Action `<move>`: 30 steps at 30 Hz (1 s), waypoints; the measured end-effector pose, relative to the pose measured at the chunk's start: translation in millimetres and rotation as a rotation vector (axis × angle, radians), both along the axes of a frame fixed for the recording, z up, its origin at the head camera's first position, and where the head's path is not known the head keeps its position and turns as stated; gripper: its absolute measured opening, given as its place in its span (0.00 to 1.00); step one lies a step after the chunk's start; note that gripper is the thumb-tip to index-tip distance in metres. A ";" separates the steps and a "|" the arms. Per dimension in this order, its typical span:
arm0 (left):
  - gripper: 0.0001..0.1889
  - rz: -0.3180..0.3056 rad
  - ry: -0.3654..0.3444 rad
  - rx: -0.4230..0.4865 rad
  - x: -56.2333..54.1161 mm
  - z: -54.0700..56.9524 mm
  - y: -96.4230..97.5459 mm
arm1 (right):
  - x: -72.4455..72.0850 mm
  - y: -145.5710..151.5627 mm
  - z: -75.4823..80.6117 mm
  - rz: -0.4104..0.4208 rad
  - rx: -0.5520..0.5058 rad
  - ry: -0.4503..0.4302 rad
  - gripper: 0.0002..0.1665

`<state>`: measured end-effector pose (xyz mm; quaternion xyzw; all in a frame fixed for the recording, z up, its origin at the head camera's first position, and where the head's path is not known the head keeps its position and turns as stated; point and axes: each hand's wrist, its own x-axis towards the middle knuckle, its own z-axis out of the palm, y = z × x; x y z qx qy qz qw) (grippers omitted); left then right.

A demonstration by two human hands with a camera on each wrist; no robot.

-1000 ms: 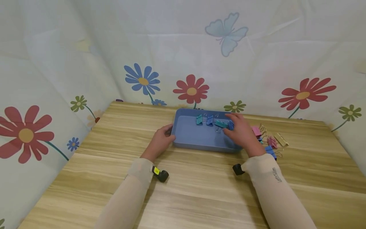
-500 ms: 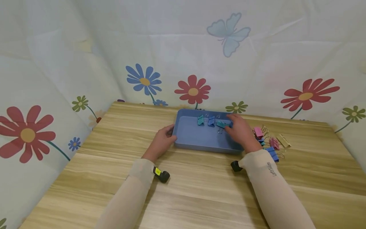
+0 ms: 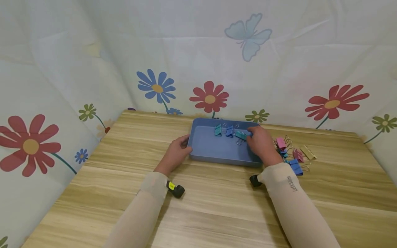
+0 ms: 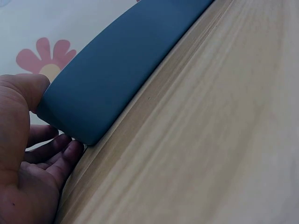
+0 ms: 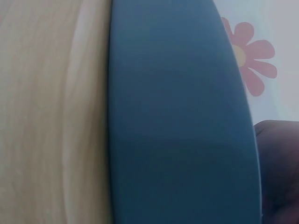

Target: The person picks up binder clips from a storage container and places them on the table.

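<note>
A shallow blue tray (image 3: 217,159) rests on the wooden table, and in the left wrist view its outer wall (image 4: 112,70) runs up from the fingers. My left hand (image 3: 175,153) grips its left end, thumb by the rim and fingers at the lower corner. Inside, along the back, stand a teal binder clip (image 3: 218,130), a blue binder clip (image 3: 229,131) and a second teal clip (image 3: 241,135). My right hand (image 3: 261,144) reaches over the right end and pinches another blue binder clip (image 3: 250,133), mostly hidden by the fingers. The right wrist view mainly shows the tray's wall (image 5: 177,112).
Right of the tray lies a loose group of clips: a pink clip (image 3: 281,143), a darker pink clip (image 3: 298,155), a yellow clip (image 3: 308,152) and a large blue clip (image 3: 296,167). A flower-printed curtain (image 3: 186,51) hangs behind the table (image 3: 201,206).
My right hand's fingers have drawn in and back slightly around the blue clip at the row's right end. The left hand keeps its place on the tray. The view shifted a little.
</note>
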<state>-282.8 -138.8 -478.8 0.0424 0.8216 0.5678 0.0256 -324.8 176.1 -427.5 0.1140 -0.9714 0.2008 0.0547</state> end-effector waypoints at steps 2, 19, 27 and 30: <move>0.33 0.001 0.002 -0.003 0.4 0.1 0.0 | 1.1 0.1 -0.2 -0.008 0.001 0.010 0.23; 0.33 -0.006 0.024 -0.002 1.9 1.6 0.8 | 20.6 -8.4 3.4 -0.017 0.032 0.091 0.15; 0.33 -0.011 0.026 -0.005 0.9 0.4 0.0 | 32.2 -13.2 1.5 -0.007 0.057 0.093 0.14; 0.32 -0.009 0.027 -0.008 0.5 -0.2 0.0 | 36.0 -14.1 0.9 0.004 0.052 0.121 0.13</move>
